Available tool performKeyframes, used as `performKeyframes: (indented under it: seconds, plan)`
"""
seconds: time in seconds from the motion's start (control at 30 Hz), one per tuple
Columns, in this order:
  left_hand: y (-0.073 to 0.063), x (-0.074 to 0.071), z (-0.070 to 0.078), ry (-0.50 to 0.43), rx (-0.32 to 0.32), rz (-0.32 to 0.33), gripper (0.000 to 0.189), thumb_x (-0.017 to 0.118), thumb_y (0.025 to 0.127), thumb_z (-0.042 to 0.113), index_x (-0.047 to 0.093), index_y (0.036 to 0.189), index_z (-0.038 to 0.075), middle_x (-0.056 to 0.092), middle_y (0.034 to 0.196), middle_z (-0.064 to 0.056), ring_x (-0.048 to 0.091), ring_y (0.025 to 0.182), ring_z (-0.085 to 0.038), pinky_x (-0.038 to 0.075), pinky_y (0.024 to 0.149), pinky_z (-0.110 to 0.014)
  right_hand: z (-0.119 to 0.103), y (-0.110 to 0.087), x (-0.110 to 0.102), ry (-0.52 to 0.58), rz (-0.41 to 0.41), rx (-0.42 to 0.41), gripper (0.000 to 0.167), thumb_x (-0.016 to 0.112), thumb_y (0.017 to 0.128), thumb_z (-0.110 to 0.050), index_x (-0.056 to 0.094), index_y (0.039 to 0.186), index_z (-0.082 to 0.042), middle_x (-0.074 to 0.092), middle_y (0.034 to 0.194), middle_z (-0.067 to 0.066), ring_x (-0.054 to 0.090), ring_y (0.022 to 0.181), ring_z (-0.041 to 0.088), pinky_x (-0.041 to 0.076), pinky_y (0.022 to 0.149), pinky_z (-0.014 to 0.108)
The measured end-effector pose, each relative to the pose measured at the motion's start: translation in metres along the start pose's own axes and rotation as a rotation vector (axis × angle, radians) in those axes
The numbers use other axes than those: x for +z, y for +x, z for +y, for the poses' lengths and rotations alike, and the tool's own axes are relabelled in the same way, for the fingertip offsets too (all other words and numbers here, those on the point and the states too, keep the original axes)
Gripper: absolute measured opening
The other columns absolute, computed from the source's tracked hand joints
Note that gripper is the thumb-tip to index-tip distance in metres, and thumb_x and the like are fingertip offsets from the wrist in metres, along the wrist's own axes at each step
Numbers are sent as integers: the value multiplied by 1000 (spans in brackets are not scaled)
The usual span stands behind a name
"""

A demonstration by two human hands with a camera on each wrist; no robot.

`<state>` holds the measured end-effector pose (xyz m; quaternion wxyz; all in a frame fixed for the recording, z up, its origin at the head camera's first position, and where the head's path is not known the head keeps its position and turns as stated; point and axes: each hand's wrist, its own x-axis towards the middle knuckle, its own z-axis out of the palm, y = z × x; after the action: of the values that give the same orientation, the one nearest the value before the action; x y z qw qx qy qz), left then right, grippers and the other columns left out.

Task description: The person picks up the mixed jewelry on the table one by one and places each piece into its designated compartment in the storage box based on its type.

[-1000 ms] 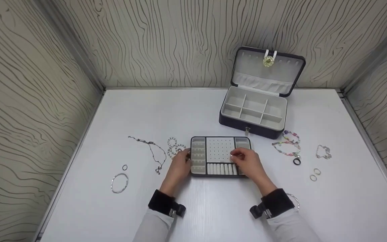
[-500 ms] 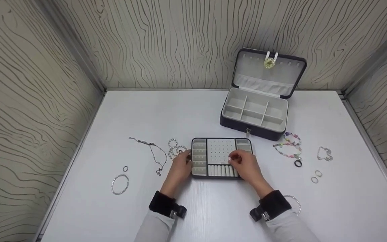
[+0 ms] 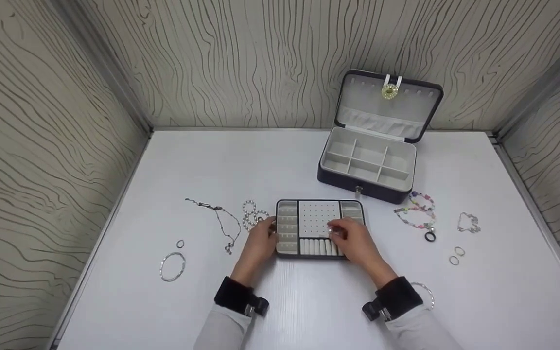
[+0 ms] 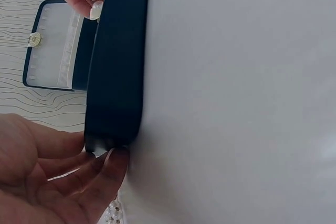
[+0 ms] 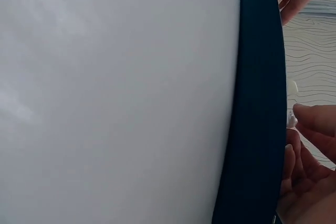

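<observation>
Black straps point(image 3: 234, 291) wrap both wrists, and the forearms reach forward across the white table point(image 3: 202, 160), angled towards each other. The left hand point(image 3: 259, 240) grips the near left part of the tray point(image 3: 289, 255), thumb and curled fingers closed on its side. The right hand point(image 3: 355, 240) lies over the right part, thumb and finger pinching a small white piece point(image 5: 292, 119), too small to make out, near the lower right corner of the perforated pad point(image 3: 316, 216). Dark navy outside, the tray sits on the table between the hands, with pale compartments down the left and white padded rolls point(image 3: 316, 246) along the front. Behind it stands an open jewellery box point(image 3: 337, 180) with 6 compartments.
</observation>
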<state>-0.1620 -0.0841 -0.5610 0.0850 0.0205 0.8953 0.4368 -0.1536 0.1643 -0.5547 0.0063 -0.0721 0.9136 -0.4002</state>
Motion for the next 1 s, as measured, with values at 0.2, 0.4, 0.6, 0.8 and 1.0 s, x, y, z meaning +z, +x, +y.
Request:
performKeyframes:
  seconds: [0.2,0.4,0.6,0.8,1.0]
  plan:
    - [1,1,-1,-24,18,-1,49,55,89,-4,49,137,-8,63,113,-19,61,101,-29,50,90,-43,-1,-3,-8,34,-59,4,32,69,88,-3,67,120,-1,66,101,5,59,89,17,51,80,37]
    - [0,-1,-1,-29,2,-2,49,56,89,-3,48,138,-7,62,116,-20,60,104,-31,49,93,-44,1,-10,-19,76,-87,-34,33,69,88,-1,65,121,1,66,108,10,62,91,19,53,81,40]
    - [0,0,-2,-20,14,2,49,56,89,-3,49,137,-7,62,114,-19,60,102,-30,50,91,-44,13,-17,-42,92,-68,2,30,68,89,-3,65,119,0,66,110,12,64,93,23,53,81,39]
    - [0,0,-2,-16,17,-6,50,57,89,-4,48,138,-7,63,112,-18,61,100,-30,51,88,-43,34,-21,-77,59,32,71,27,66,91,-4,65,117,3,67,102,14,65,89,27,52,74,32]
    - [-2,1,0,6,-22,9,48,55,91,-1,49,139,-5,61,121,-20,59,112,-32,47,97,-45,62,-26,-116,-65,161,213,23,61,92,-4,63,112,6,64,97,18,63,88,33,49,66,29]
